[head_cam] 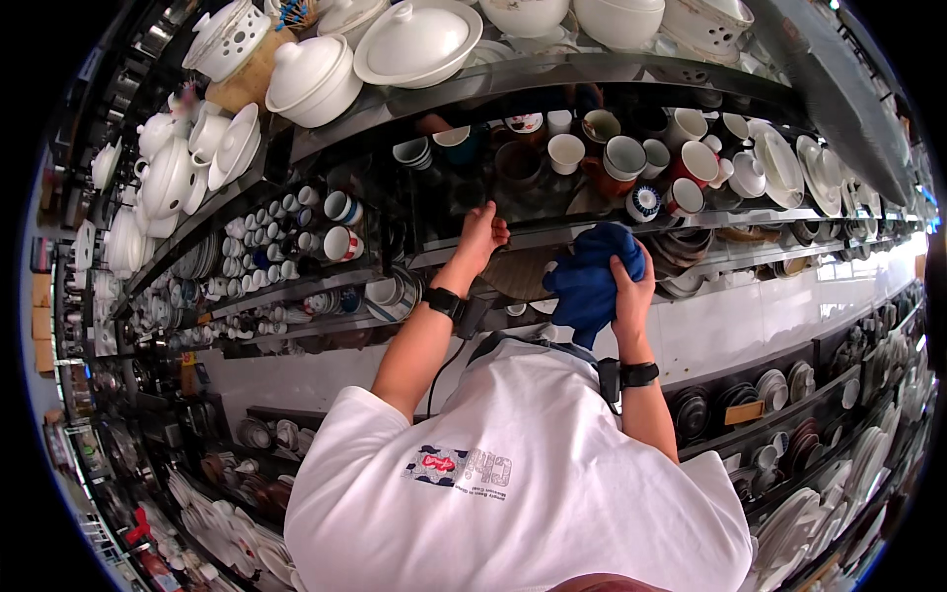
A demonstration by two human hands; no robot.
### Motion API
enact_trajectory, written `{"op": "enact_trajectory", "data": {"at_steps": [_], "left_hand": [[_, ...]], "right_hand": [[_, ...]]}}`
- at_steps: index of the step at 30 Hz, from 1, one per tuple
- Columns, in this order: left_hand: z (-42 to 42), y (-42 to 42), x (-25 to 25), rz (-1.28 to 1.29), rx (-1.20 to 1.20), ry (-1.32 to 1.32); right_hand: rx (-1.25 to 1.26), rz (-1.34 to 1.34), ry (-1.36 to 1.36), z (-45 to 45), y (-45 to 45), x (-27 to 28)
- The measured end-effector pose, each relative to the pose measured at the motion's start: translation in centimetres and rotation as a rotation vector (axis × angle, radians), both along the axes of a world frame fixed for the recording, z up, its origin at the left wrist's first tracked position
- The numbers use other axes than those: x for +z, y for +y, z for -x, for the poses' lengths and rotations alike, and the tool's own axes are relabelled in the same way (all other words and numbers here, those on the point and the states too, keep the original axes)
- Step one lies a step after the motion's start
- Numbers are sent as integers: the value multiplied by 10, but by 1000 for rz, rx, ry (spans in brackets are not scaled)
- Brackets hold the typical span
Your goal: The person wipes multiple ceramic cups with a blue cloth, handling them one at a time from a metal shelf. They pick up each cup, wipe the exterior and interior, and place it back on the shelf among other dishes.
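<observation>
My right hand (631, 292) grips a bunched dark blue cloth (595, 274), which hangs in front of the shelf edge. My left hand (484, 233) is at the front of a dark glass shelf (473, 185), fingers loosely bent and apart, and nothing shows in it. Just beyond it stands a dark brown bowl-like vessel (518, 164). A white cup (566, 153) is to its right, near a grey-lined cup (624, 157) stacked on a reddish-brown one. A blue-and-white patterned cup (644, 203) lies near the shelf edge, above the cloth.
White lidded tureens (418, 41) fill the upper shelf. Small cups (266, 244) crowd the shelf on the left. Stacked brown bowls (681, 248) sit on the lower shelf at right. Behind me, across a pale tiled floor (729, 325), more shelves hold plates (773, 388).
</observation>
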State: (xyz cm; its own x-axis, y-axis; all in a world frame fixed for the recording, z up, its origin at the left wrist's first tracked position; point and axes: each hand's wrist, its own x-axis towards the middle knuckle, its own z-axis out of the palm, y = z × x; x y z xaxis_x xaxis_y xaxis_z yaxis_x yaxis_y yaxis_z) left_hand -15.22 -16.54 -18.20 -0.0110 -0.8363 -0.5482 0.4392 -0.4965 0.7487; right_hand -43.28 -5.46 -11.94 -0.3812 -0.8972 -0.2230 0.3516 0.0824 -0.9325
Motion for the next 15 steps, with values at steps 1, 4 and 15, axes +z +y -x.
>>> {"op": "enact_trajectory", "data": {"at_steps": [1,4,15], "left_hand": [[1,4,0,12,-9,-35],[4,12,2,30,-34,-77],[4,20,5,44,-17,22]], "right_hand": [[7,-5,1,-1,0,-1],[13,-7,8,-2,1,-6],[15,-39,31,-4,9,-11]]}}
